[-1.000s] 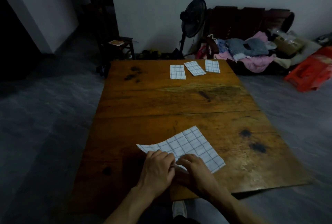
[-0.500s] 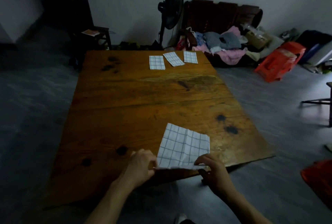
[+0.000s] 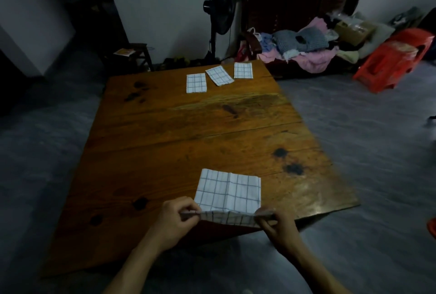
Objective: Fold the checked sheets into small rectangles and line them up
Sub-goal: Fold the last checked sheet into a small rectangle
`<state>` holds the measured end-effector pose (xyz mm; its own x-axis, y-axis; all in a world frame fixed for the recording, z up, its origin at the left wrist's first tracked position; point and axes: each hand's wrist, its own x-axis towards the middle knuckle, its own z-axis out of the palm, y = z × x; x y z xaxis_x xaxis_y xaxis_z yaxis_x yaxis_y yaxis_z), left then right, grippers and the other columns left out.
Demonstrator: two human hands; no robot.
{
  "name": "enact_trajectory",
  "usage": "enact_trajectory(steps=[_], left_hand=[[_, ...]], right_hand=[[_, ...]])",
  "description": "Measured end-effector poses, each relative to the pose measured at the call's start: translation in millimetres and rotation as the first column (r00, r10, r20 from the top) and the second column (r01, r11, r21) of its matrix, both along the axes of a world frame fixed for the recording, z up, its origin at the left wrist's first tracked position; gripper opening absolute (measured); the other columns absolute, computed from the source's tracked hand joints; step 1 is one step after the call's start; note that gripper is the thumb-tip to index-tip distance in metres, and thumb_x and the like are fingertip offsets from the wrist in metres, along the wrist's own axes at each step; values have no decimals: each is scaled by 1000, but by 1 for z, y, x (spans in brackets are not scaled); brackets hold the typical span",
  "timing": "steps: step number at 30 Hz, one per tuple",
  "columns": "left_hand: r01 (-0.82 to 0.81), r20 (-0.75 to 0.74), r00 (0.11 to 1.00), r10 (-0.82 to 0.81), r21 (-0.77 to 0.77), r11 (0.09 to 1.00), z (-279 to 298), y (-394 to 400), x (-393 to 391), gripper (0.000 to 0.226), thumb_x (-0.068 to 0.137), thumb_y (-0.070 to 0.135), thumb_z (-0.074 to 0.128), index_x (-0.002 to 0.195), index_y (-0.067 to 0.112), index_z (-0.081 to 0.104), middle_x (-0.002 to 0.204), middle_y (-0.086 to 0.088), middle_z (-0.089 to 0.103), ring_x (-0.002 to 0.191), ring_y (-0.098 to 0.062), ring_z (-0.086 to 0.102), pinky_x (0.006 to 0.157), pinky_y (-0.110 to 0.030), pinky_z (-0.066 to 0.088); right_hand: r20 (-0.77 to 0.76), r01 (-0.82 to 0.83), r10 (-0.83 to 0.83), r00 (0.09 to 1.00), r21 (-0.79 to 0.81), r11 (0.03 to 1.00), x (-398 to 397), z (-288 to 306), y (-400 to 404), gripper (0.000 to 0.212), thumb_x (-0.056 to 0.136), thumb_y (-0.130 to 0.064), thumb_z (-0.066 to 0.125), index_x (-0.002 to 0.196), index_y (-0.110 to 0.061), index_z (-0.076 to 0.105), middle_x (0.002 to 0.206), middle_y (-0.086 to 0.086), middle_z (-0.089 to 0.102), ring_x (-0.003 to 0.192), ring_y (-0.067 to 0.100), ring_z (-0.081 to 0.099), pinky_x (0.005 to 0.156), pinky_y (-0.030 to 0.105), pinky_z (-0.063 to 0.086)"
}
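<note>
- Head view: wooden table (image 3: 184,128), filling the middle, dark knots scattered over the boards, near edge at 6 o'clock.
- Heap of clothes (image 3: 304,48) on a dark bench, at 1 o'clock beyond the far table edge; red plastic stool (image 3: 394,62) tipped on the floor at 2 o'clock.
- Black standing fan (image 3: 221,8) against the wall at 12 o'clock.
- Checked sheet (image 3: 230,193), partly folded, flat on the table near its front edge at 6 o'clock, centre crease running away from the viewer, near edge lifted off the wood and hanging between both hands.
- Left hand (image 3: 177,221) at the sheet's 7 o'clock corner, fingers curled, pinching that corner.
- Right hand (image 3: 277,225) at the sheet's 5 o'clock corner, fingers curled, pinching the cloth there.
- Three folded rectangles at the far edge, 12 o'clock, well apart from the hands: left one (image 3: 196,83), middle one (image 3: 219,75) skewed, right one (image 3: 243,70).
</note>
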<state>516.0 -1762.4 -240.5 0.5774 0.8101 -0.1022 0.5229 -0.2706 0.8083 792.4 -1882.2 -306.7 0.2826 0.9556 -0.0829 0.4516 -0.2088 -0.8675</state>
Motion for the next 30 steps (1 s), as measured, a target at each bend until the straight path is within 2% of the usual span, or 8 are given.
enact_trajectory(steps=[4,8,13,16,19,24,27,30], left_hand=[[-80,64,994,83,-47,996,8,-1,12,9,84,13,72,85,21,69,88,10,68,91,-4,63,77,-20,54],[-131,160,976,148,-112,985,9,13,21,8,85,9,70,82,15,67,86,2,67,84,-14,64,71,-27,55],[-140,141,974,177,-240,961,-7,53,31,6,90,18,66,94,18,62,99,-2,66,90,-14,67,67,-32,58],[-106,85,984,154,-410,906,-35,74,30,44,79,30,78,117,24,57,115,1,62,105,-15,63,76,-35,58],[-82,-12,996,88,-508,858,-66,84,24,84,66,33,87,136,27,41,127,1,56,115,-18,57,82,-36,55],[-60,-235,971,-42,-412,909,-97,70,21,81,77,26,79,142,32,32,120,5,58,111,-12,53,86,-29,44],[-87,-295,955,-13,-325,942,-102,67,22,72,83,29,74,141,35,33,102,9,61,95,-5,57,78,-26,48],[-110,-311,950,17,-283,953,-103,69,28,67,82,30,75,137,35,37,95,8,61,86,-4,57,71,-24,49]], right_hand=[[-152,31,-31,988,-3,1000,7,3,10,22,90,-7,66,100,-26,68,98,-20,71,93,-1,67,74,14,53],[-262,64,-75,962,-48,997,9,7,24,20,91,-7,64,103,-23,66,103,-7,71,97,2,67,75,16,54],[-235,154,-180,955,-123,980,6,9,39,17,93,-14,63,98,-30,62,98,-13,67,89,-7,65,67,9,51],[-239,207,-240,941,-155,966,4,6,46,14,94,-15,62,98,-28,62,98,-13,68,85,-9,65,64,10,51],[-223,306,-342,913,-181,935,1,0,54,10,94,-17,63,103,-20,67,97,-7,71,88,3,68,65,17,54],[-165,444,-479,862,-209,871,4,-8,61,18,94,-17,62,109,-10,69,100,0,73,92,14,69,78,33,59],[-87,425,-453,887,-231,875,8,-16,70,24,92,-22,65,113,-12,68,104,0,72,95,14,67,78,32,57],[-61,329,-365,929,-310,892,18,-19,78,44,88,-26,71,128,-13,57,115,2,68,103,16,65,83,34,57]])
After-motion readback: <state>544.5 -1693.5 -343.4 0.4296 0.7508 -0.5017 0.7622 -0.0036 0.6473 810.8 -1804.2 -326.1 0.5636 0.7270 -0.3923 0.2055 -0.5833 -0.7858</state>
